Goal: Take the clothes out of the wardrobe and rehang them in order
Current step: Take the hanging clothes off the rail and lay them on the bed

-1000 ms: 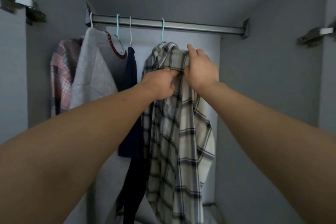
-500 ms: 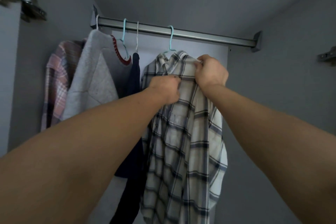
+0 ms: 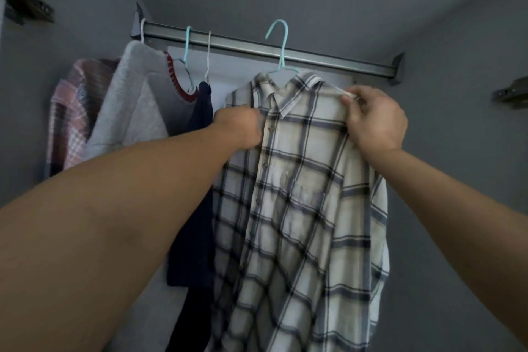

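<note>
We see the plaid shirt (image 3: pixel 300 194) on its teal hanger (image 3: pixel 281 48), hook off the rail (image 3: pixel 328 58). Left hand (image 3: pixel 238 131) grips its left shoulder, right hand (image 3: pixel 375 120) pinches the right.

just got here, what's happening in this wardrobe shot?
A person holds a white plaid shirt on a light blue hanger in front of the metal rail. The hook sits clear above the rail, not on it. The left hand grips the shirt's front near the collar; the right hand pinches its shoulder. To the left, a dark garment, a grey sweater and a pink plaid shirt hang on the rail.
</note>
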